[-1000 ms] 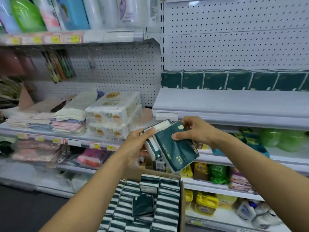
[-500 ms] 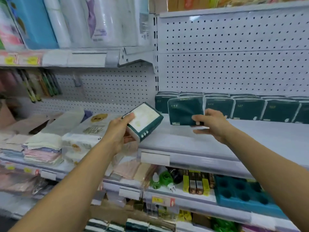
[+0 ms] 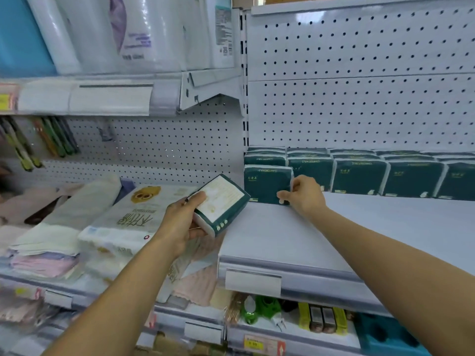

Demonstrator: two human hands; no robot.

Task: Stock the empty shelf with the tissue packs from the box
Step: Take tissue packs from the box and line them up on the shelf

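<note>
Placing step in hand. Right hand (image 3: 304, 195), centre-right of frame, pinches the right edge of a dark green tissue pack (image 3: 266, 185) and stands it upright on the white shelf (image 3: 282, 235), at the left end, just in front of the back row of packs (image 3: 359, 176). Thumb is on the pack's front face and the fingers curl round its side; the bottom edge looks to be touching the shelf, though I can't tell if it carries its own weight yet. Left hand (image 3: 183, 222), centre of frame, is clamped on a second pack (image 3: 221, 202), held tilted with its pale printed face up, just off the shelf's left front corner and above the white wrapped bundles (image 3: 133, 219) on the neighbouring shelf at left. The back row runs along the pegboard (image 3: 359, 98) from centre to right edge; the pack going down seems to start a second row in front. Most of the shelf's front is bare, so I'd judge the stocking far from finished. The box isn't in frame. Next move, as I read it: let go on the right once the pack stands square, then bring the left pack in just beside it on the right, turned upright, green face out. Risk: nudging the standing pack over while seating its neighbour.
</note>
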